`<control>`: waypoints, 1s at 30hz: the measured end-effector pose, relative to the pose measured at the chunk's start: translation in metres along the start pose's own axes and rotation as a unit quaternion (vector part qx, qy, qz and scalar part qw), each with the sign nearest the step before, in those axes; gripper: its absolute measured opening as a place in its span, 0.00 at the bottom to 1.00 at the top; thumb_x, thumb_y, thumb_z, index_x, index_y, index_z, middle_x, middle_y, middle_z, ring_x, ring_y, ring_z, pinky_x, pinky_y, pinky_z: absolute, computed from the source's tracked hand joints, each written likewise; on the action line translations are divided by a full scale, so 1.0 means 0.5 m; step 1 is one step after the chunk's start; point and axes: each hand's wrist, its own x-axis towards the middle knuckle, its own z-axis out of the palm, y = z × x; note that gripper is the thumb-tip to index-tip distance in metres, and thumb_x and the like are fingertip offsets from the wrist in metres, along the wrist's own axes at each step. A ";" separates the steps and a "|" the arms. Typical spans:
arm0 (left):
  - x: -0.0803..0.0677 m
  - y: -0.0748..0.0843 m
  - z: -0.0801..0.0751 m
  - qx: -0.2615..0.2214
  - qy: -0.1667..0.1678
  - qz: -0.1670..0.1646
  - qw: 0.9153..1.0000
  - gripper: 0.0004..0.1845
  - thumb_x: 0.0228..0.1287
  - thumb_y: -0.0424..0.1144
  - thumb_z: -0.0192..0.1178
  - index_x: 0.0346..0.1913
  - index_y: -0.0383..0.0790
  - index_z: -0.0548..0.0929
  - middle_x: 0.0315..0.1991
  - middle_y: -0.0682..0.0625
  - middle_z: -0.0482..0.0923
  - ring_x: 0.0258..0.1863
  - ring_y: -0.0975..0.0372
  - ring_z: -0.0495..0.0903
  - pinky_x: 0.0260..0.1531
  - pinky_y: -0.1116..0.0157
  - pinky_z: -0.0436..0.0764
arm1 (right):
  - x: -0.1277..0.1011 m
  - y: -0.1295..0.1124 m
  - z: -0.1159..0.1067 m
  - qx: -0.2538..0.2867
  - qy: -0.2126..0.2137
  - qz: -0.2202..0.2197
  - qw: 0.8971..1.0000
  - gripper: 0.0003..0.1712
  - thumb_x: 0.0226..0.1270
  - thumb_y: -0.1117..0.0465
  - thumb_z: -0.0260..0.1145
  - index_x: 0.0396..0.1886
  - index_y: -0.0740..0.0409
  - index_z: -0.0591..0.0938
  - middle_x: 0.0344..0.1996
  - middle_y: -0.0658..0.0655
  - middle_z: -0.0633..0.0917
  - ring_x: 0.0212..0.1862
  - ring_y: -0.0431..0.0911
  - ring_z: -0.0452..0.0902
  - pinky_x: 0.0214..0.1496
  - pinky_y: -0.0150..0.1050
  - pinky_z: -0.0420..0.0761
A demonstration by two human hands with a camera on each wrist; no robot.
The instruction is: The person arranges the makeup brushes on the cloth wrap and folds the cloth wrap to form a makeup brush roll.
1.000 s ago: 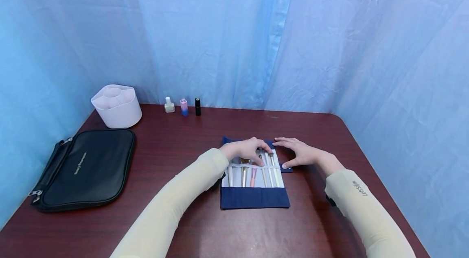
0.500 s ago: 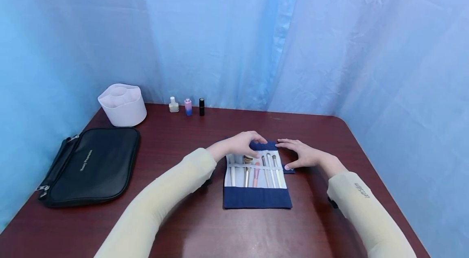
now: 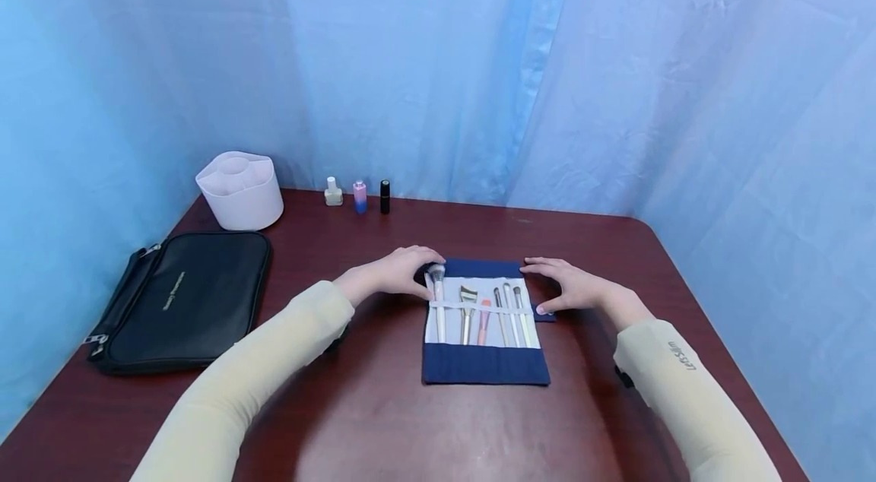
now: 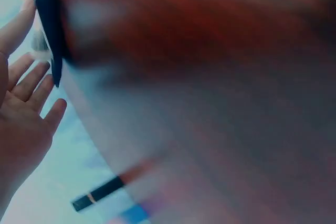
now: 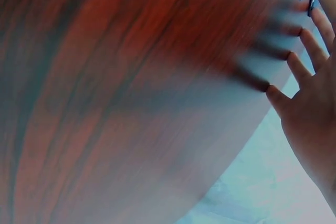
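A navy fabric brush roll [image 3: 486, 364] lies unrolled in the middle of the dark red table [image 3: 383, 421]. Its pale inner panel holds several makeup brushes [image 3: 479, 307] under a white strap. My left hand [image 3: 397, 273] rests at the roll's left top corner beside the big fluffy brush [image 3: 436, 292], fingers relaxed; the left wrist view shows its fingers [image 4: 31, 85] spread next to the blue edge [image 4: 50, 19]. My right hand [image 3: 568, 286] lies flat at the roll's right edge, fingers straight, as the right wrist view's fingers [image 5: 302, 51] also show.
A black zip pouch [image 3: 181, 299] lies at the left. Behind it stands a white organiser pot [image 3: 241, 191]. Three small bottles [image 3: 359, 195] line the table's back edge. Blue curtain surrounds the table on all sides.
My left hand slid leftward off the brushes to the roll's left corner, uncovering the large brush. The right hand stayed at the right edge. The view shifted slightly.
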 end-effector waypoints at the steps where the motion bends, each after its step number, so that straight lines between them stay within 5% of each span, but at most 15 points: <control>1: -0.003 -0.008 0.001 -0.001 0.002 -0.005 1.000 0.36 0.58 0.50 0.66 0.67 0.42 0.68 0.66 0.47 0.67 0.67 0.56 0.63 0.66 0.55 0.61 | 0.002 0.000 -0.001 -0.002 0.002 0.003 1.000 0.49 0.51 0.37 0.70 0.70 0.50 0.64 0.72 0.60 0.58 0.71 0.59 0.50 0.63 0.64 0.61; 9: -0.037 -0.025 0.000 -0.011 0.003 -0.034 0.999 0.35 0.58 0.48 0.66 0.67 0.40 0.68 0.65 0.45 0.68 0.66 0.55 0.64 0.66 0.50 0.60 | 0.017 -0.024 -0.005 -0.018 0.021 0.010 1.000 0.43 0.56 0.44 0.70 0.70 0.51 0.65 0.71 0.60 0.60 0.71 0.59 0.51 0.64 0.61 0.62; 20: -0.098 -0.008 0.004 0.003 0.016 -0.093 0.996 0.35 0.56 0.45 0.68 0.66 0.41 0.68 0.65 0.45 0.68 0.65 0.53 0.63 0.58 0.48 0.63 | -0.002 -0.135 -0.010 -0.057 0.097 0.007 0.994 0.40 0.55 0.49 0.72 0.67 0.50 0.69 0.67 0.58 0.67 0.68 0.55 0.59 0.59 0.57 0.71; 30: -0.154 0.010 0.015 -0.010 0.018 -0.107 0.994 0.37 0.52 0.41 0.71 0.65 0.36 0.69 0.63 0.43 0.69 0.64 0.51 0.64 0.59 0.46 0.65 | -0.050 -0.232 0.054 -0.060 0.158 0.044 0.985 0.34 0.53 0.52 0.74 0.59 0.60 0.76 0.56 0.61 0.77 0.54 0.52 0.75 0.51 0.48 0.79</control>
